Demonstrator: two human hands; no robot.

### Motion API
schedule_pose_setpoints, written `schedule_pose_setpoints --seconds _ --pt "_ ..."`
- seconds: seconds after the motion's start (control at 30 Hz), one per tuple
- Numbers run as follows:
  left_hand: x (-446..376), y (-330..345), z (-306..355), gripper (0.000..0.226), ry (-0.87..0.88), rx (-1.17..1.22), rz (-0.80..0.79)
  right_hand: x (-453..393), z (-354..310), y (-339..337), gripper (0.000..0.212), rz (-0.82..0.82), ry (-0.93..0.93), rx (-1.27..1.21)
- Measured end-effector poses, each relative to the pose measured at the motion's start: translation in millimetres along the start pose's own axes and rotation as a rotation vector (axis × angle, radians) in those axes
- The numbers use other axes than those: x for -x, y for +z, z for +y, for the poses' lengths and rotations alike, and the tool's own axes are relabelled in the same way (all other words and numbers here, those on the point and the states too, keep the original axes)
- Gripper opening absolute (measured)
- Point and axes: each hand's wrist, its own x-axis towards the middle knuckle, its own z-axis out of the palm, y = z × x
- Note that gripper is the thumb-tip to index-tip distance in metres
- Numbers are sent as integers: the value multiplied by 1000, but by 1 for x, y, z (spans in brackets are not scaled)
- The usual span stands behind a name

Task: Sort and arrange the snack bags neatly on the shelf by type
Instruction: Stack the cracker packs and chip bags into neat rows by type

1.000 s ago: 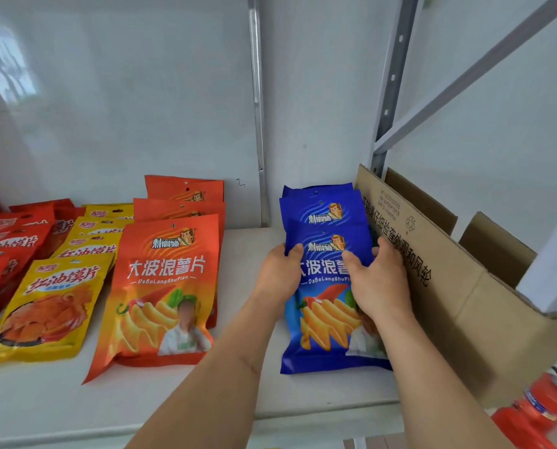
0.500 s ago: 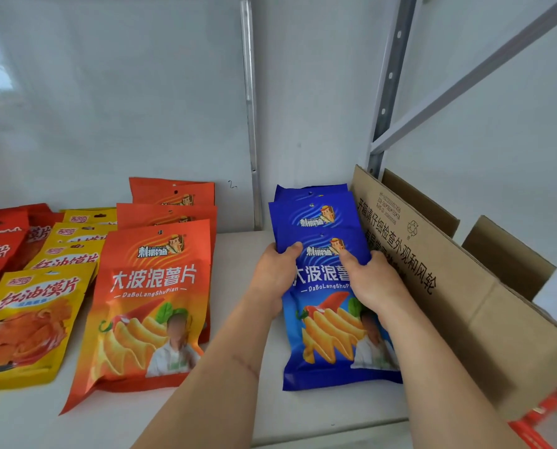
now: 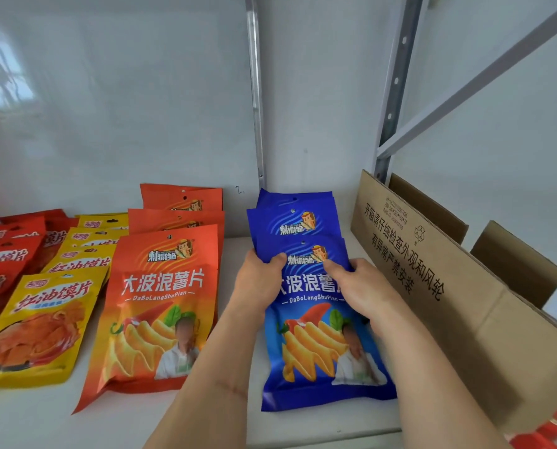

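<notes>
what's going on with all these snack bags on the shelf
A person is sorting snack bags into rows by type on a white shelf. Both hands, left hand and right hand, hold the front blue chip bag by its upper sides, setting it at the front of the blue row. To its left lie rows of orange chip bags, yellow bags and red bags. An open cardboard box stands at the right.

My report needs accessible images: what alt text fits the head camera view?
Both hands, left hand and right hand, grip the front blue chip bag on a white shelf, between orange chip bags and a cardboard box.
</notes>
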Motion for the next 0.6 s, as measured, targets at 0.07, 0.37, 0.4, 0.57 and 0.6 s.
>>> schedule_pose_setpoints --seconds 0.07,0.37,0.4,0.57,0.6 --pt "-1 -2 2 42 -19 28 -7 -3 -4 -6 58 -3 -15 -16" --pt "-12 3 25 52 9 97 -102 -17 -18 -9 28 -40 -124 -158" --pt "-14 4 25 55 -5 100 -101 -19 -15 -6 21 -17 -148 -175" --pt "-29 8 27 47 112 20 -14 -30 -11 4 22 50 -231 -227" --pt "-31 8 28 41 136 -7 8 -33 -11 5 24 44 -224 -230"
